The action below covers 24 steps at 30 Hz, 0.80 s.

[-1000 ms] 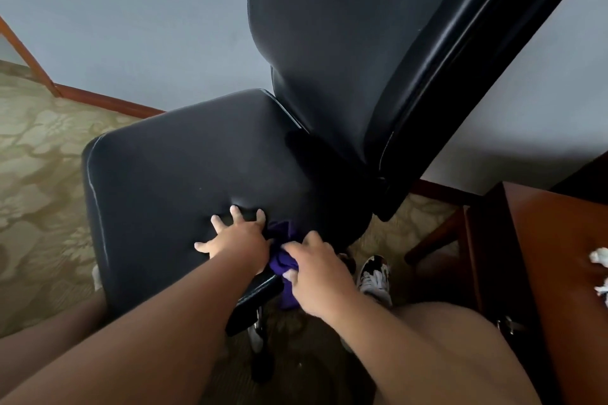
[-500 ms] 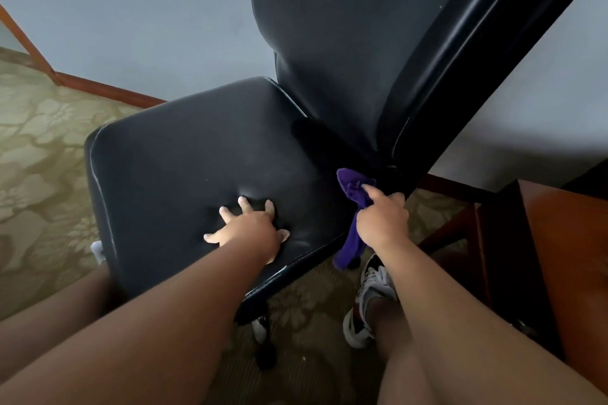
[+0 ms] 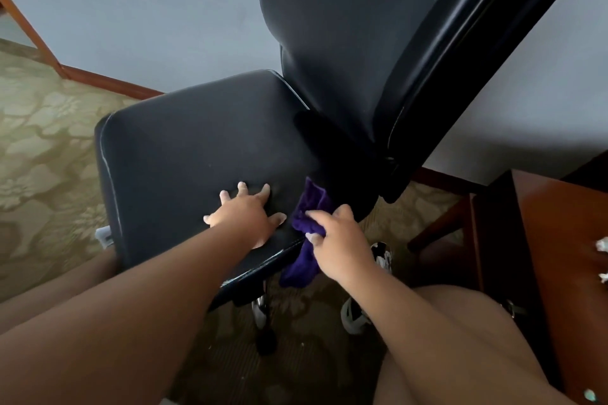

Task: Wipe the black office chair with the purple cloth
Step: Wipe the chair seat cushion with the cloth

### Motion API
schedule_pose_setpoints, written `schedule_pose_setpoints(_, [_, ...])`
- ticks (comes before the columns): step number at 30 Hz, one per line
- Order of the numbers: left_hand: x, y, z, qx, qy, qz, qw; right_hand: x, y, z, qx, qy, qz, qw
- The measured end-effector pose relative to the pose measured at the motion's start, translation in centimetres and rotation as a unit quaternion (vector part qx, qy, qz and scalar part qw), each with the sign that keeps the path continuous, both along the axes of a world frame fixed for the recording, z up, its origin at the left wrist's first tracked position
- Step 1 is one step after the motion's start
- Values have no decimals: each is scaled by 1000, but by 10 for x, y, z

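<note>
Here, left grip (image 3: 245,219) wide on black chair (image 3: 184,148); right grip (image 3: 339,240) around purple cloth (image 3: 311,204).

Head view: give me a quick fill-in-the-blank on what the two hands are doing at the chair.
On the black office chair, the left hand presses with spread fingers on the ____. The right hand grips a cloth coloured ____. The hand holding nothing is the ____ one.
Missing words: seat; purple; left.
</note>
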<state>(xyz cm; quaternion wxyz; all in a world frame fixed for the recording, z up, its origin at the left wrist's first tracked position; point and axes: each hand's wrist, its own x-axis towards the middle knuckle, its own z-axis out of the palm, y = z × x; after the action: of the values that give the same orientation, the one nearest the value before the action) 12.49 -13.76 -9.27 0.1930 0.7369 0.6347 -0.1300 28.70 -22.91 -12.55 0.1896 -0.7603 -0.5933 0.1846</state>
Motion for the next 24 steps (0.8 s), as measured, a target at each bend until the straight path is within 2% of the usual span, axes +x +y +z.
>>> schedule_pose_setpoints(5, [-68,7,16,41,-100,-59,992,42,22,11,36,92,-196,976])
schedule_pose_setpoints(8, [-103,7,16,5,-10,-91,996,48,26,15,37,111,-214,970])
schedule_pose_setpoints(10, [-110,2,9,-46,42,-95,994,40,24,15,21,86,-177,980])
schedule_pose_setpoints(13, [-106,0,2,-69,33,-82,994,28,21,17,-69,62,-87,992])
schedule_pose_setpoints(16, [-102,6,7,-75,40,-75,994,30,16,20,-153,13,23,988])
schedule_pose_setpoints(20, [-98,9,10,-81,67,-77,991,26,10,22,-91,-17,72,993])
schedule_pose_setpoints(24, [-96,12,14,-69,106,-100,987,-7,5,19,-45,-47,178,982])
